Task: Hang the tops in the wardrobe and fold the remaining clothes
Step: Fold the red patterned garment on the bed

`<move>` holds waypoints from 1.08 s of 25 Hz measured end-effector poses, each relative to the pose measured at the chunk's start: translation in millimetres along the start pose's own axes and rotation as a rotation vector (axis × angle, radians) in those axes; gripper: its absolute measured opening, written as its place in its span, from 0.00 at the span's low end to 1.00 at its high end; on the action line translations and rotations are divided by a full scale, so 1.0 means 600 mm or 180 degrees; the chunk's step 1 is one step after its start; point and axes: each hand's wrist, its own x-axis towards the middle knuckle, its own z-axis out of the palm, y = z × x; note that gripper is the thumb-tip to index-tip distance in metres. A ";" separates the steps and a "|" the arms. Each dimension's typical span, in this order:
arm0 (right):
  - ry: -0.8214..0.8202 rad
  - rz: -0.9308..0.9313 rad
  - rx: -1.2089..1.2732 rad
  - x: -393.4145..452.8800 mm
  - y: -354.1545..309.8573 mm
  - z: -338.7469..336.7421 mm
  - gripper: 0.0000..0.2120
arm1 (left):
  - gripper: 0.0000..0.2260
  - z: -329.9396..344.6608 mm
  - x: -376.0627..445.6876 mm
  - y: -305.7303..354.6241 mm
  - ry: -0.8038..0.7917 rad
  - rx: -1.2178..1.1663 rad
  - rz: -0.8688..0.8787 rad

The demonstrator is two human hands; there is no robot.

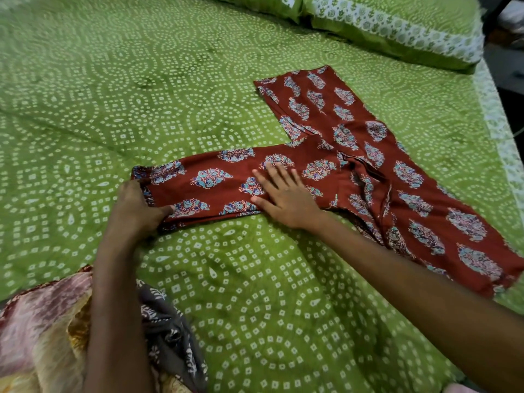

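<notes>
A rust-red garment printed with blue floral motifs lies spread on the green bed, one long section stretching left and two others reaching up and to the lower right. My left hand grips the hem at the left end of the long section, fingers curled round the cloth. My right hand lies flat on the middle of that same section, fingers straight and spread, pressing it to the bed.
The green bedsheet with white dotted circles covers the bed. Two green pillows lie at the far right. A heap of other clothes, pink-cream fabric and a grey printed piece, sits at the lower left. The bed's edge runs down the right side.
</notes>
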 end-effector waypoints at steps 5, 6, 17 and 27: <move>-0.0050 -0.1034 -0.0064 0.046 -0.136 0.004 0.29 | 0.42 -0.006 -0.004 -0.002 0.0149 0.0167 0.0090; -0.0075 -0.1223 -0.0043 0.043 -0.143 0.006 0.29 | 0.43 -0.008 -0.011 0.002 0.0153 0.0187 0.0167; -0.0077 0.0543 0.0390 -0.161 0.071 0.012 0.38 | 0.25 0.057 -0.048 0.040 0.1008 0.1388 0.0228; 0.0988 0.0461 0.1678 -0.304 0.153 -0.041 0.18 | 0.30 0.104 -0.134 0.142 0.1069 0.1308 -0.0050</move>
